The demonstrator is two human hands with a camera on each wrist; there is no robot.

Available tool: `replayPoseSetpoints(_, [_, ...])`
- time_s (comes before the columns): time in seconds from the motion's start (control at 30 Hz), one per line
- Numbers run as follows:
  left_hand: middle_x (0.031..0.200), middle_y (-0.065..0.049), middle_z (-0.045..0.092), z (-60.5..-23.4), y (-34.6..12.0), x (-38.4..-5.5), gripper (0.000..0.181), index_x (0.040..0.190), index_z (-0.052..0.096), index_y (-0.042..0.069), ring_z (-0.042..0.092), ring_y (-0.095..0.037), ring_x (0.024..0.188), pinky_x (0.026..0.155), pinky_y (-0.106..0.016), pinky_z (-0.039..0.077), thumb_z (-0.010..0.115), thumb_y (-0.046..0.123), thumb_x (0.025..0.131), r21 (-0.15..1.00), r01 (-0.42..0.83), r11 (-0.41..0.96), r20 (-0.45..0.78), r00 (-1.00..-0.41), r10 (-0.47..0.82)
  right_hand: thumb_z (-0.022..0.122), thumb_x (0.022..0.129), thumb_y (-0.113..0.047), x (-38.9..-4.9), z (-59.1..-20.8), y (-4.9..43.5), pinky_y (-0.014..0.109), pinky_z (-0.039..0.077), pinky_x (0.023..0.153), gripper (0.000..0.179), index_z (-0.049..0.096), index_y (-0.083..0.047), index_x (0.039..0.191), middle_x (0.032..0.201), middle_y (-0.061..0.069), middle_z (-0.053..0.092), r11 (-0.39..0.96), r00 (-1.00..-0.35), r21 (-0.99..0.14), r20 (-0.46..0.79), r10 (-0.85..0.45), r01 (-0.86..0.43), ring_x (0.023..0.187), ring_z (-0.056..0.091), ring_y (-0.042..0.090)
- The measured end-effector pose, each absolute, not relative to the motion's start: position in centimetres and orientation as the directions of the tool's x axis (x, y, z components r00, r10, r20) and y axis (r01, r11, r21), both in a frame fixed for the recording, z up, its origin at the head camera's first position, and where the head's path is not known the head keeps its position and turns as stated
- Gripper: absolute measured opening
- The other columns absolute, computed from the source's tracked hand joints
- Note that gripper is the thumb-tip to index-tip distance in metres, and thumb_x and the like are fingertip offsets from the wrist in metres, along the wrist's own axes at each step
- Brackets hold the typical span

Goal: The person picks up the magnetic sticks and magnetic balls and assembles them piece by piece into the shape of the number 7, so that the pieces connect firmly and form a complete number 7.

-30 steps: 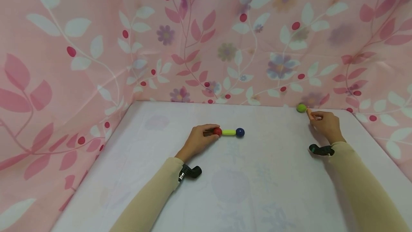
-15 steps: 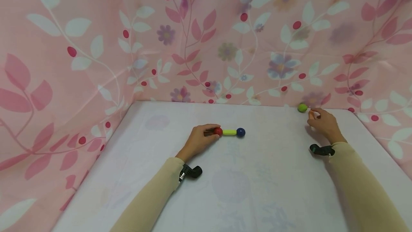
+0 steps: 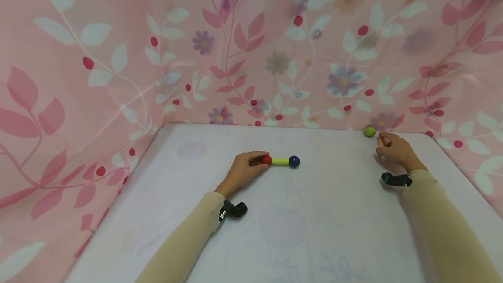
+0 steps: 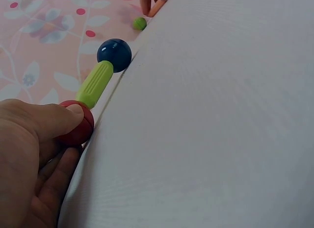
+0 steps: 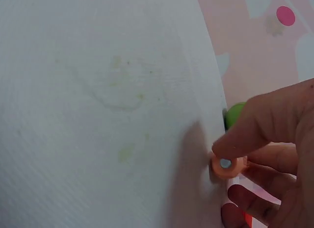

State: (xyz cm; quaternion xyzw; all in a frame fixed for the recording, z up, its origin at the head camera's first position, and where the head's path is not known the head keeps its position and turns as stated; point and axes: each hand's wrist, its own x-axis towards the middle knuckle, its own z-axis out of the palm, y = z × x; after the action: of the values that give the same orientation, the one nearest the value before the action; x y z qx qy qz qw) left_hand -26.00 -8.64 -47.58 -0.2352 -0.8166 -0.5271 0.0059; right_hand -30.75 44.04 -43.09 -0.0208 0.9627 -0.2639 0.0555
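Observation:
My left hand (image 3: 244,170) pinches a red ball (image 4: 81,127) between thumb and fingers. A yellow-green magnetic rod (image 3: 280,161) joins that ball to a dark blue ball (image 3: 294,161) at the other end, all in one line. At the back right, my right hand (image 3: 397,148) holds an orange magnetic rod (image 5: 230,168) by thumb and fingertips. Its round end with a silver centre faces the right wrist camera, while the fingers partly hide its length. Just left of that hand lies a green ball (image 3: 369,131), partly covered by the thumb in the right wrist view.
A white cloth covers the table (image 3: 338,213). Pink floral curtain (image 3: 235,47) hangs along its back and sides, close behind the green ball. A bit of red (image 5: 248,220) shows below the right fingers in the right wrist view.
My right hand has drawn slightly right, away from the green ball. The orange rod has turned more upright in its fingers. My left hand stays on the red ball.

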Motion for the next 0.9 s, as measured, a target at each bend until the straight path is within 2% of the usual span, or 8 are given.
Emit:
replayPoseSetpoints(0.37, [0.128, -0.005, 0.070, -47.8, -8.8, -26.0, 0.041, 0.135, 0.071, 0.012, 0.070, -0.015, 0.107, 0.097, -0.031, 0.054, 0.079, 0.012, 0.095, 0.855, 0.392, 0.340, 0.260, -0.891, 0.373, 0.072, 0.095, -0.031, -30.6, -42.8, 44.2, 0.068, 0.041, 0.100, 0.086, 0.027, 0.014, 0.153, 0.132, 0.041, 0.045, 0.845, -0.988, -0.534, -0.142, -0.058, 0.027, 0.116, 0.047, 0.054])
replayPoseSetpoints(0.9, [0.128, -0.005, 0.070, -47.4, -8.6, -25.9, 0.041, 0.136, 0.070, 0.012, 0.070, -0.015, 0.106, 0.096, -0.030, 0.054, 0.078, 0.011, 0.096, 0.848, 0.391, 0.357, 0.254, -0.893, 0.372, 0.078, 0.091, -0.048, -29.9, -42.7, 44.5, 0.071, 0.035, 0.106, 0.103, 0.025, 0.017, 0.151, 0.137, 0.041, 0.039, 0.837, -0.987, -0.545, -0.154, -0.048, 0.044, 0.123, 0.039, 0.056])
